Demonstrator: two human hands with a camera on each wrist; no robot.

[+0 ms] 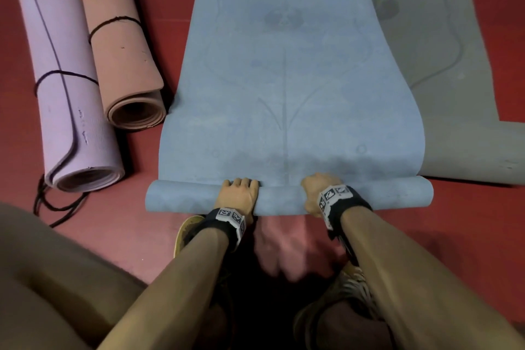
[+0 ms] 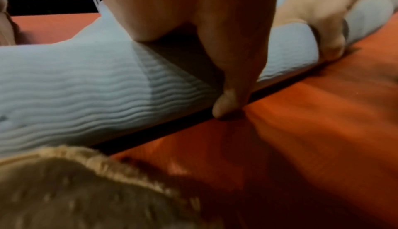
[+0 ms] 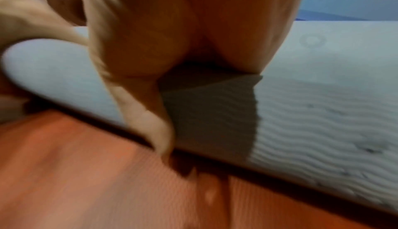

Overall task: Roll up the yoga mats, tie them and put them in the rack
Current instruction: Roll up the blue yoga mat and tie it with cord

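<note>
A blue yoga mat (image 1: pixel 289 79) lies flat on the red floor, stretching away from me. Its near end is rolled into a short tube (image 1: pixel 281 198). My left hand (image 1: pixel 240 193) grips the tube left of centre, fingers curled over the top. My right hand (image 1: pixel 318 193) grips it right of centre the same way. In the left wrist view my left thumb (image 2: pixel 226 103) reaches down the tube's (image 2: pixel 75 88) near side to the floor. The right wrist view shows my right thumb (image 3: pixel 150 122) against the wavy underside of the roll (image 3: pixel 323 113).
At the left lie a rolled lilac mat (image 1: pixel 68 94) and a rolled pink mat (image 1: pixel 122 45), each tied with black cord. Loose black cord (image 1: pixel 56 207) trails near the lilac one. A grey mat (image 1: pixel 443 65) lies unrolled on the right. My shoes (image 1: pixel 187 230) and knee (image 1: pixel 42 278) are close behind the roll.
</note>
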